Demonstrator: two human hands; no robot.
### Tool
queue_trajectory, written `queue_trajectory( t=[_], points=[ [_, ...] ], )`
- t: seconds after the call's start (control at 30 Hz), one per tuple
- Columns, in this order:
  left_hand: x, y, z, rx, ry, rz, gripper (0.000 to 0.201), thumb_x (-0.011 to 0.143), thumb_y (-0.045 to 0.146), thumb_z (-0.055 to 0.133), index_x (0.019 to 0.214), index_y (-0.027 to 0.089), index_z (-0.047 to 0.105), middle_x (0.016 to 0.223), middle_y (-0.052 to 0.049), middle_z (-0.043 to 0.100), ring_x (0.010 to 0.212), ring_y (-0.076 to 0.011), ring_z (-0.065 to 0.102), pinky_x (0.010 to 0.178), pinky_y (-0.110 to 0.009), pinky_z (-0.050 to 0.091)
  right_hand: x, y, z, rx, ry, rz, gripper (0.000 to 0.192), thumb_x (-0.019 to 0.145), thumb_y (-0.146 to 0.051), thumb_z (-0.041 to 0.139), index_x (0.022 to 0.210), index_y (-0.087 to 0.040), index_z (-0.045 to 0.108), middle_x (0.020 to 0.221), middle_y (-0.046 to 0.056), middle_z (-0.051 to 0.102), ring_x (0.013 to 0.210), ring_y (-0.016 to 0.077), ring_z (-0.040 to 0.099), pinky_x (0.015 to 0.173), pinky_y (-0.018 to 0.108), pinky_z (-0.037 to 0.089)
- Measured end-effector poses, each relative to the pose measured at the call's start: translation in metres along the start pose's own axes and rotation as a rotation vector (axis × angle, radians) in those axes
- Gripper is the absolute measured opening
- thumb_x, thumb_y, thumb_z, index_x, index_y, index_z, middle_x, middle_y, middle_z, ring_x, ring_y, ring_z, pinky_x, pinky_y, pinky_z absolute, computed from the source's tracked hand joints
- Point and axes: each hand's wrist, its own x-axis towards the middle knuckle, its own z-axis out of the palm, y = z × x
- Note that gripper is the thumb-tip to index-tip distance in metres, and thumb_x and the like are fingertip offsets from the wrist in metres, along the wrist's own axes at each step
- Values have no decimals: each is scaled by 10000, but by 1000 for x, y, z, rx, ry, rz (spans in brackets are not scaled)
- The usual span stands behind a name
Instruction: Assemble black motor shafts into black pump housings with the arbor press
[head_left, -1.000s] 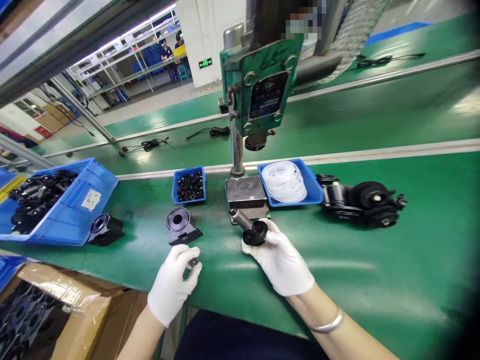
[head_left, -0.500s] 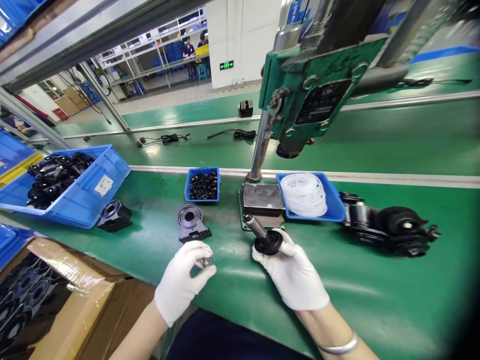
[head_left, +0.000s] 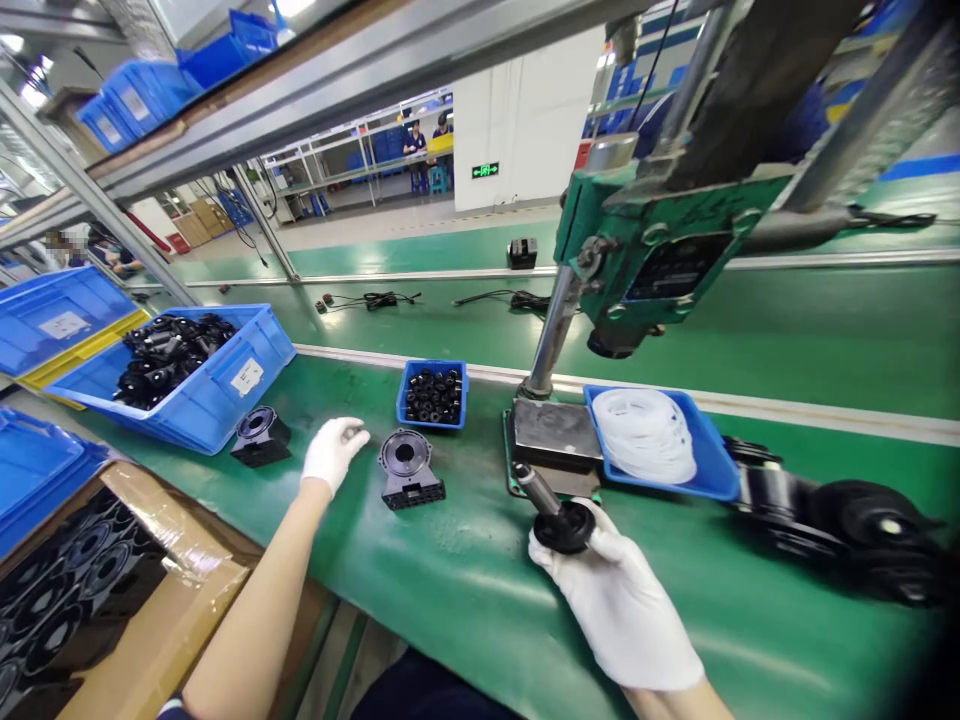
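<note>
My gloved right hand (head_left: 619, 595) is closed around the black round base of a shaft part (head_left: 564, 526). Its bare metal shaft points up and to the left, in front of the press base. Over the bench at the left, my gloved left hand (head_left: 334, 455) pinches a small round metal piece (head_left: 349, 433), partly hidden by the fingers. Just right of that hand stands a black housing (head_left: 406, 456) with a round bore. A second black housing (head_left: 259, 436) stands to its left, beside the large blue bin.
A green press (head_left: 660, 240) with a steel base block (head_left: 556, 430) rises at centre right. Around it are a blue tray of white rings (head_left: 645, 437), black assemblies (head_left: 832, 520) and a small bin of black parts (head_left: 433, 395). A large blue bin (head_left: 247, 375) and carton (head_left: 187, 590) are left.
My left hand has moved left and away from me, past the middle housing, with the small metal piece. My right hand still holds the shaft part. The view has shifted.
</note>
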Motion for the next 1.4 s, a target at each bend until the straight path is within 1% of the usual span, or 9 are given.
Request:
queue_trajectory(
  t=[0.2, 0.37, 0.5, 0.63, 0.8, 0.97, 1.07, 1.27, 1.4],
  points=[
    [-2, -5, 11, -29, -42, 53, 369, 777, 366, 672, 1105, 196, 677, 936, -55, 641, 829, -224, 624, 886, -422, 503, 2, 0, -2, -38, -43, -39, 381, 582, -319, 845, 901, -258, 646, 841, -12, 587, 697, 186, 591, 591, 348, 513],
    [-45, 21, 24, -205, -213, 131, 458, 963, 463, 406, 1332, 219, 522, 1342, -91, 577, 1237, -234, 553, 1107, -432, 395, -10, 3, 4, -209, -205, -185, 308, 713, -375, 784, 909, -246, 585, 806, -11, 564, 594, 147, 549, 531, 296, 451],
    [-90, 27, 47, -469, -284, 19, 502, 1003, 460, 307, 1450, 243, 380, 1527, -81, 409, 1433, -231, 347, 1211, -448, 244, -16, 4, 7, -340, -257, -317, 327, 755, -425, 760, 839, -226, 515, 777, -18, 524, 581, 130, 497, 506, 277, 448],
    [-104, 19, 52, -724, -471, 16, 600, 951, 447, 429, 1500, 253, 282, 1547, -112, 379, 1424, -270, 369, 1162, -470, 343, -17, 2, 8, -270, -278, -363, 344, 744, -412, 758, 854, -233, 485, 836, -24, 517, 569, 119, 502, 496, 272, 441],
    [-87, 28, 63, -388, -701, 173, 1029, 697, 306, 744, 1537, 213, 158, 1486, -164, 449, 1389, -343, 404, 1170, -557, 271, -19, 3, 10, -109, -413, -253, 321, 747, -393, 721, 859, -231, 468, 853, -13, 561, 528, 116, 506, 481, 260, 371],
    [-86, 60, 80, -450, -686, 260, 821, 593, 249, 824, 1325, 179, 459, 1315, -155, 587, 1235, -349, 560, 1089, -498, 410, -18, 8, 8, -48, -496, -245, 269, 764, -370, 690, 870, -222, 491, 878, 3, 596, 523, 119, 520, 476, 259, 368],
    [-95, 69, 79, -594, -621, 266, 800, 599, 249, 848, 1293, 192, 456, 1333, -153, 554, 1234, -349, 553, 1087, -499, 401, -18, 9, 7, 34, -543, -226, 244, 769, -349, 664, 919, -223, 517, 883, 6, 603, 515, 120, 523, 456, 252, 367],
    [-115, 72, 66, -962, -670, -21, 866, 567, 262, 910, 1316, 245, 475, 1348, -110, 555, 1254, -329, 531, 1079, -437, 412, -21, 3, 5, 111, -547, -153, 240, 748, -336, 639, 922, -238, 507, 879, 11, 622, 527, 133, 534, 460, 246, 355],
    [-126, 71, 68, -1250, -548, -118, 829, 516, 429, 927, 1245, 259, 570, 1286, -71, 594, 1204, -301, 554, 1006, -354, 469, -26, 1, 8, 88, -535, -134, 270, 730, -353, 656, 917, -238, 499, 938, 18, 624, 537, 134, 549, 465, 252, 366]
  ],
)
